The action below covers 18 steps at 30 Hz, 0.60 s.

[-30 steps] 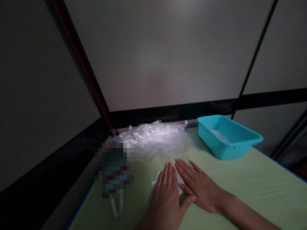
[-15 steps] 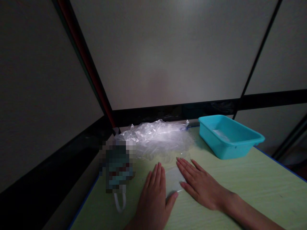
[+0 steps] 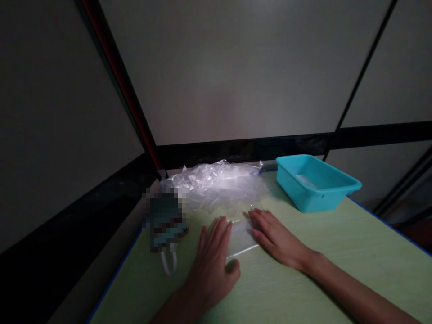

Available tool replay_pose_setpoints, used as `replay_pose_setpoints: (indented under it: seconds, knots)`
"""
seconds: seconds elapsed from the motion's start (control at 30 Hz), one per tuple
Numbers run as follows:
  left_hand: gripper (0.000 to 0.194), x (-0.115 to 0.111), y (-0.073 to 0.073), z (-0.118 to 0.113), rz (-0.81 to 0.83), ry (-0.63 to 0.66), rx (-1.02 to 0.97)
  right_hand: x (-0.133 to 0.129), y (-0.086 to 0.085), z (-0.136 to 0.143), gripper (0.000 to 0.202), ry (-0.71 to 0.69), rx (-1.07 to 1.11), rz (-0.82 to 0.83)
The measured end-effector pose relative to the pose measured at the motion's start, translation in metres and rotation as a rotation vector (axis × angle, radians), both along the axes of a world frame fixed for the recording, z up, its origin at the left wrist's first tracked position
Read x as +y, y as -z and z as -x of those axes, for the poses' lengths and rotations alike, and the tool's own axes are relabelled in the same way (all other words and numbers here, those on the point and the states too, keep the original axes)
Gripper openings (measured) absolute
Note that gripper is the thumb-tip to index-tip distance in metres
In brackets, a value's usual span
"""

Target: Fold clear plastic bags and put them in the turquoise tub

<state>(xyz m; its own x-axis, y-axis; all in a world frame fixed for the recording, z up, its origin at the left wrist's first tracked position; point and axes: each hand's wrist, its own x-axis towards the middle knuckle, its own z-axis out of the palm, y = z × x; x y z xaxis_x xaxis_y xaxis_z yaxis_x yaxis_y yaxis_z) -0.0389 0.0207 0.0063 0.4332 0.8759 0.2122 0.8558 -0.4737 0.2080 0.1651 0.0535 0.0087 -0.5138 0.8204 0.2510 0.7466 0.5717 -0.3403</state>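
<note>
A small clear plastic bag point(image 3: 240, 238) lies flat on the pale green table point(image 3: 324, 252), between my two hands. My left hand point(image 3: 214, 258) is at its left edge, fingers stretched out and thumb apart. Over its right edge rests my right hand point(image 3: 275, 236), fingers extended and palm down, covering that side of the bag. Neither hand grips anything. Just beyond my fingertips spreads a heap of crumpled clear plastic bags point(image 3: 222, 184).
To the back right stands a turquoise plastic basin point(image 3: 320, 198) with something clear inside. A pixelated object with a white strap loop point(image 3: 169, 263) lies at the left. Pale panels point(image 3: 236, 81) with black trim rise behind the table.
My left hand has shifted slightly left and its thumb has drawn back off the bag. The right hand's fingers have come closer together. The whole view has tipped a little.
</note>
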Motion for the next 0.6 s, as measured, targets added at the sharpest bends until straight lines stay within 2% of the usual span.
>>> replay_pose_setpoints:
  seconds: [0.23,0.47,0.53,0.6]
  knots:
    - [0.069,0.006,-0.004,0.005,0.027,-0.029,-0.063,0.000,-0.004,-0.001,0.039,-0.001,0.074,-0.016]
    - [0.058,0.027,0.024,0.022,-0.217,-0.113,-0.234,-0.008,-0.011,-0.003,0.025,0.057,0.226,-0.008]
    - [0.058,0.030,0.026,0.024,-0.224,-0.110,-0.289,-0.012,-0.014,-0.003,0.022,0.066,0.278,0.035]
    - [0.055,0.028,0.022,0.023,-0.199,-0.097,-0.317,-0.015,-0.017,-0.002,0.019,0.031,0.326,0.138]
